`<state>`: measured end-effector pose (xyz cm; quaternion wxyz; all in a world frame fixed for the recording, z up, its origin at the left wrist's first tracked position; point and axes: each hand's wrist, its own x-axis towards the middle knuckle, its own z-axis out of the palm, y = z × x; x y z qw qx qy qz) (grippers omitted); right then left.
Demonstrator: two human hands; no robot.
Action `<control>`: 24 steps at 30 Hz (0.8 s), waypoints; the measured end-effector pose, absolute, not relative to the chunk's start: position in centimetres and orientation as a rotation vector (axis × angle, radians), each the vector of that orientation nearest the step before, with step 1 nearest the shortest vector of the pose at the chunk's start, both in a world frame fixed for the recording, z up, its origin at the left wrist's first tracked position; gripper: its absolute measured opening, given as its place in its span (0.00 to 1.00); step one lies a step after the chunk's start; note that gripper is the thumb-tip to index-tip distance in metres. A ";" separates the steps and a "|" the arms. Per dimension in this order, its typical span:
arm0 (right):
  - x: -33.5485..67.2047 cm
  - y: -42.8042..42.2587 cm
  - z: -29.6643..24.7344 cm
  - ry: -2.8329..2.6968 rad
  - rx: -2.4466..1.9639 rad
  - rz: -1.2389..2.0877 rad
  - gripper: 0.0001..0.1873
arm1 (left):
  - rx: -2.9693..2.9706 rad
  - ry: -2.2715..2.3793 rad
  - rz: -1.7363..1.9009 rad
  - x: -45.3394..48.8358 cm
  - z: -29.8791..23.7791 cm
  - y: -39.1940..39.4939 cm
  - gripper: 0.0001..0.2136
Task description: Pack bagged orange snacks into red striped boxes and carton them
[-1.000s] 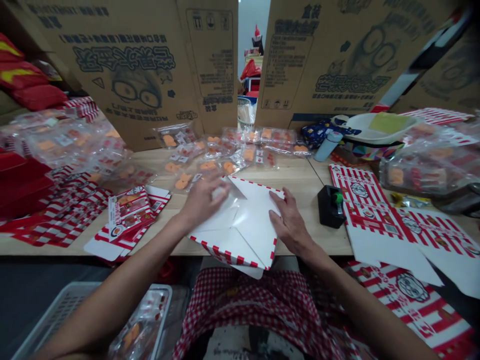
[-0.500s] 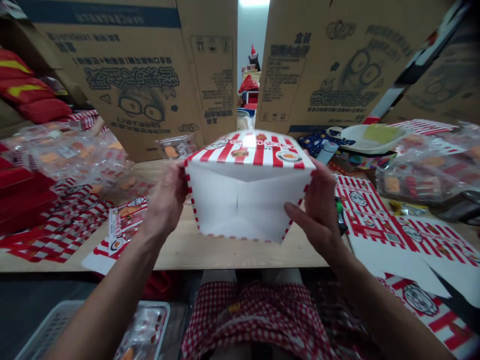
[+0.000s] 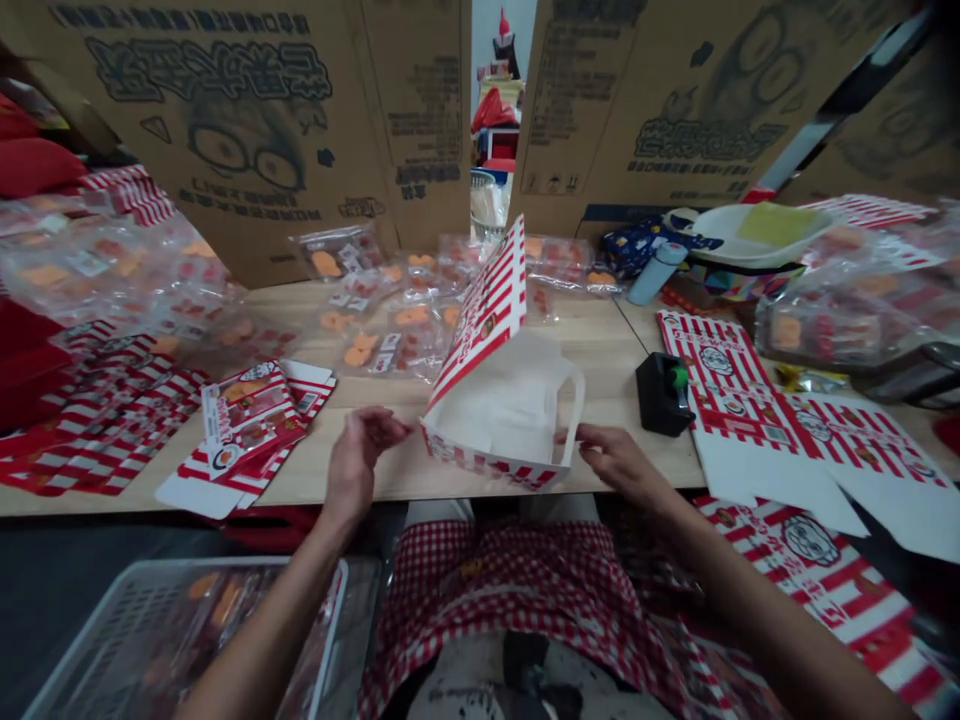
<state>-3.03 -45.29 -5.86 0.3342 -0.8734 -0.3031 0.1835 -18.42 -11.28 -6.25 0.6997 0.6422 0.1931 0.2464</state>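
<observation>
Fingers [image 3: 386,428] of the left hand [image 3: 358,465] curled loosely in the air, holding nothing, their tips just beside the left corner of the half-folded paper food carton [image 3: 499,405]. The right hand [image 3: 619,462] reached in from the other side, its fingertips [image 3: 577,436] at the carton's right edge, though whether they pinched it I cannot tell. The carton sat near the front edge of the pale wooden worktop [image 3: 592,370], roughly midway along it, its white inside facing up and toward the person, and its red-and-white striped panel tilted up and back. Only a narrow strip of wood separated the carton's lower edge from the worktop's front edge. Left of the left hand, a snack packet [image 3: 251,420] lay on flat striped cartons [image 3: 112,440] near that same edge. Behind the carton, clear packets of orange snacks [image 3: 390,345] crowded the back of the worktop, with their nearest ones close to the raised panel. To the right, a stretch of bare wood ran between the carton and a black holder with a green part [image 3: 664,395], and beyond it lay an unfolded striped carton blank [image 3: 750,415], hanging past the worktop's right front edge. Below the front edge, a checked red-and-white apron [image 3: 510,600] covered the person's lap, beside a white plastic crate [image 3: 172,640] of packets.
</observation>
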 end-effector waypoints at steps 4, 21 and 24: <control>0.5 -44.9 1.2 -0.649 -2.890 0.060 0.16 | 1.550 0.689 0.650 -17.1 -3.7 -10.3 0.15; 2.4 -30.7 -4.9 -1.968 -2.082 0.842 0.42 | 2.138 0.332 0.456 -13.1 -2.2 -10.7 0.27; 0.6 -30.2 -5.2 -2.009 -2.096 0.958 0.37 | 2.234 0.072 0.425 -11.5 -1.3 -8.5 0.29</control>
